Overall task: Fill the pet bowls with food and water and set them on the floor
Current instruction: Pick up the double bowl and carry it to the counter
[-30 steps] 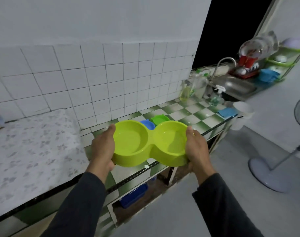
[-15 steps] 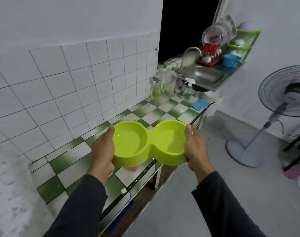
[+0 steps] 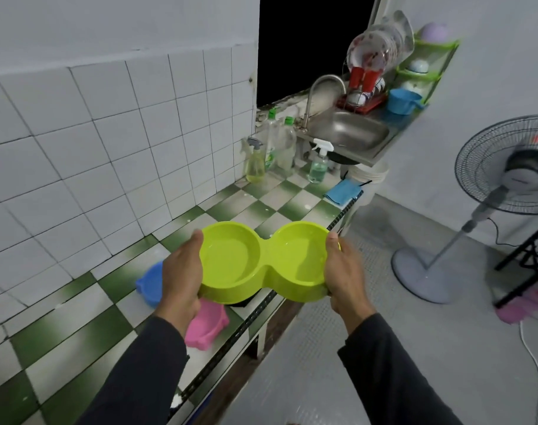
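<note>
Sink (image 3: 347, 130) now nearer in my view than a second ago as the double bowl (image 3: 263, 262), gripped at each end by left hand (image 3: 180, 279) and right hand (image 3: 344, 276), rides over the counter (image 3: 77, 326) edge, so I judge filling comes next.

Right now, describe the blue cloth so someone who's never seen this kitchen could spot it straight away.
Find the steel sink at the far end of the green-and-white checkered counter. Just short of it, on the counter's outer edge, lies the folded blue cloth. Its neighbours are upright bottles; it alone is flat, soft and blue.
</note>
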